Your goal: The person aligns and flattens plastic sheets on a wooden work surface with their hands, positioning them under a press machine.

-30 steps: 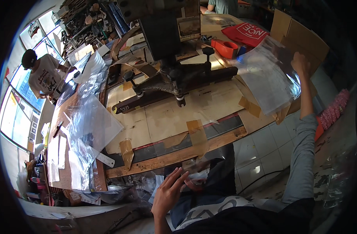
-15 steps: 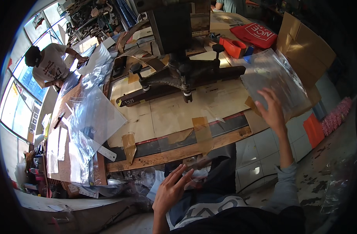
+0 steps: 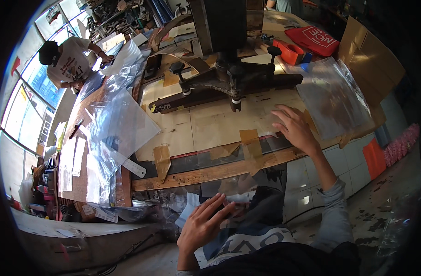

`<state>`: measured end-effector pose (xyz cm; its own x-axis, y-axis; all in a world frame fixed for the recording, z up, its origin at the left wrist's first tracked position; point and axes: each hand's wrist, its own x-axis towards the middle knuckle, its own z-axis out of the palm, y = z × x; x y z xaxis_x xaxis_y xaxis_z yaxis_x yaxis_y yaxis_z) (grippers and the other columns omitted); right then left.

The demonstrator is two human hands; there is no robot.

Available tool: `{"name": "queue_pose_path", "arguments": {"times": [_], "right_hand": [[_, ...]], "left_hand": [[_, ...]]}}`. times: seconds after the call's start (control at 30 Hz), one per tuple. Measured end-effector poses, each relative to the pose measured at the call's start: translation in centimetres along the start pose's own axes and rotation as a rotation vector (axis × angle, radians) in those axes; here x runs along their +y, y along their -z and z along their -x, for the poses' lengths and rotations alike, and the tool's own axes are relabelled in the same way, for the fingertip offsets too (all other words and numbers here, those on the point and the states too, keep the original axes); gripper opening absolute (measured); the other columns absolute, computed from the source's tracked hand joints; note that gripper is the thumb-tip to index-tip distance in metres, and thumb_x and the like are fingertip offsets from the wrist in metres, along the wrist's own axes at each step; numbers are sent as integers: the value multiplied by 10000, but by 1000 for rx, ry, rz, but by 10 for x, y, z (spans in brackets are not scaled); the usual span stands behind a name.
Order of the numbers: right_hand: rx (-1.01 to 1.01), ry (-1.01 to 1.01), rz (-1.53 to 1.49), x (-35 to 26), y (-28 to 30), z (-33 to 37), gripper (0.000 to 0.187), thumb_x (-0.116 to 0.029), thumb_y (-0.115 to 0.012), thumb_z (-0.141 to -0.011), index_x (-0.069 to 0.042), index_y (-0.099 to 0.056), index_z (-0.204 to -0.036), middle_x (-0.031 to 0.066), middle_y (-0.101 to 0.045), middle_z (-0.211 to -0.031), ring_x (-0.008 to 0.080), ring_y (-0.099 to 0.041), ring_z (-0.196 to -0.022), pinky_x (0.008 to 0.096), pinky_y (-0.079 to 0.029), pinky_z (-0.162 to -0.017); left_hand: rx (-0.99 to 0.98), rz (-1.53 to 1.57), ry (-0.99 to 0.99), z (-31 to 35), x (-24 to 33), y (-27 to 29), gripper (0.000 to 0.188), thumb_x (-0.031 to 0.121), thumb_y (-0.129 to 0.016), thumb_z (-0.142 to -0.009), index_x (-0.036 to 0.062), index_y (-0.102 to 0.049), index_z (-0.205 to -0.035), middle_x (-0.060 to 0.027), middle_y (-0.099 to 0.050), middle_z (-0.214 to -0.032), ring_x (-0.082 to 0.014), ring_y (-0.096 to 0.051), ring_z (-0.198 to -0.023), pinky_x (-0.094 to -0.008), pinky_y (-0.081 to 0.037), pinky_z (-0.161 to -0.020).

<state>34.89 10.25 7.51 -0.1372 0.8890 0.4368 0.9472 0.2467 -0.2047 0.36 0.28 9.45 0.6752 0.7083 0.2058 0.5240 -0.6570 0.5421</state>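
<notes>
Clear plastic sheet [image 3: 332,96] under right hand [image 3: 297,129] — left hand [image 3: 206,223] low.

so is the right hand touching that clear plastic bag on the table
Cannot tell. In the head view the right hand lies at the edge of the clear plastic bag, but the see-through film hides any contact or gap.

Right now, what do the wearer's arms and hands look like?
Both hands bare, no gloves. Right hand comes from a long grey sleeve ending at the wrist. Left hand shows a bare wrist, no sleeve in view. No rings or watch visible.
</notes>
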Motion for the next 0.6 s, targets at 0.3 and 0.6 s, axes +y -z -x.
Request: {"name": "queue_pose_path", "arguments": {"times": [0.3,0.6], "right_hand": [[-30,27,-74,32,-23,-17,492,-129,-641,-807,-68,-480,-1268,128,-474,-1139,310,-457,-1074,424,-365,-927],[74,97,-10,18,-25,-22,292,-61,-647,-762,-77,-597,-1050,98,-475,-1072,278,-452,-1048,412,-366,-918]], "left_hand": [[70,-268,143,-82,-54,48,375,257,-605,-846,104,-575,-1188,-133,-627,-1084,-317,-612,-945,-419,-480,-821],[164,-465,-56,-176,-117,9,479,88,-544,-829,73,-455,-1299,-123,-556,-1177,-254,-523,-1107,-401,-407,-908]]}}
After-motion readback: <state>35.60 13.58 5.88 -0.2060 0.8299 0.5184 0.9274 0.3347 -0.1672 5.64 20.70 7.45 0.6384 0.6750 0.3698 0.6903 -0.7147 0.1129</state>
